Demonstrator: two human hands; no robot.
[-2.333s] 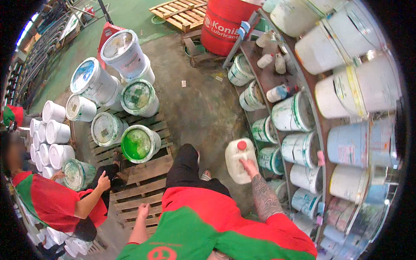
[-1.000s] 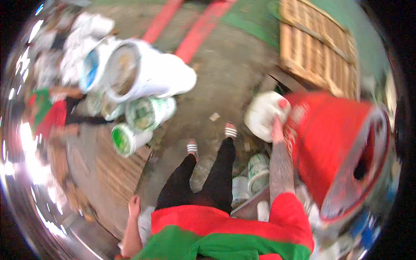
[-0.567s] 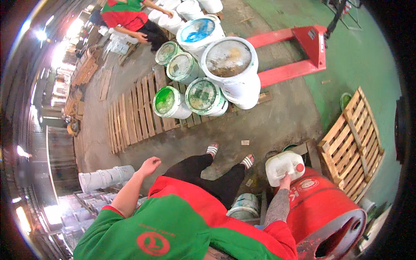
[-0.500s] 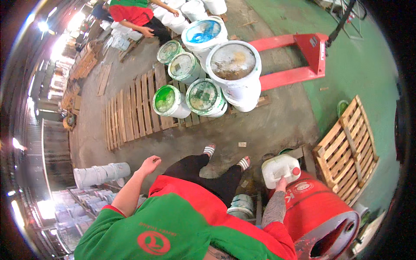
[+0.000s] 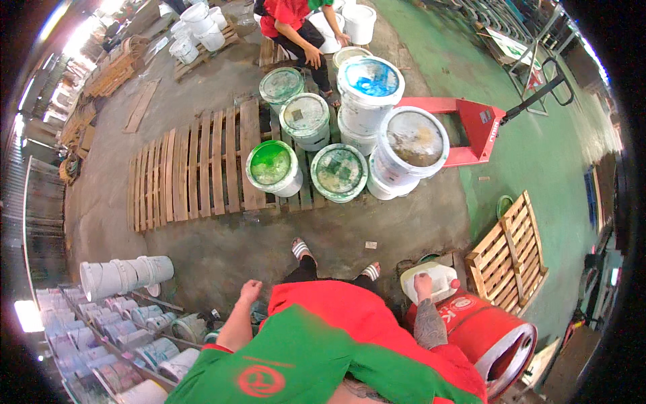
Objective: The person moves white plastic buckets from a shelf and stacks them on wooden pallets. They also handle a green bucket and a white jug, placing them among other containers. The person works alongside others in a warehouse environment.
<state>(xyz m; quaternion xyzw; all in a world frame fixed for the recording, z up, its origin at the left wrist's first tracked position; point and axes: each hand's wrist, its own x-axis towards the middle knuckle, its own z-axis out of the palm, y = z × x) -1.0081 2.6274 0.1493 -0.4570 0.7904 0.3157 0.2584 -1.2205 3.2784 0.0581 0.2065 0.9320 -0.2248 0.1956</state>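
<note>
My left hand [image 5: 251,291] is out to the left of my body, its fingers curled together with nothing seen in them. In front of my right side, my right hand [image 5: 423,285] appears closed over a whitish plastic jerrycan [image 5: 441,279] with a red cap. The fingertips are turned away, so whether they grip it or only pass above it cannot be told. A red metal drum [image 5: 474,326] lies on its side beside my right forearm. Ahead are lidded buckets, including a green-stained bucket [image 5: 270,165] and a white bucket [image 5: 412,145] stacked on another.
The buckets stand around a wooden pallet [image 5: 195,168]; a red pallet jack [image 5: 481,131] is behind them. Another pallet [image 5: 511,252] leans at the right. Several used buckets [image 5: 128,276] fill the left side. A co-worker [image 5: 303,34] bends by white buckets at the back.
My view has tilted up and shifted, showing more floor and buckets at the left. My right hand has shifted left relative to the jerrycan's cap. The co-worker appears nearer the stacked buckets.
</note>
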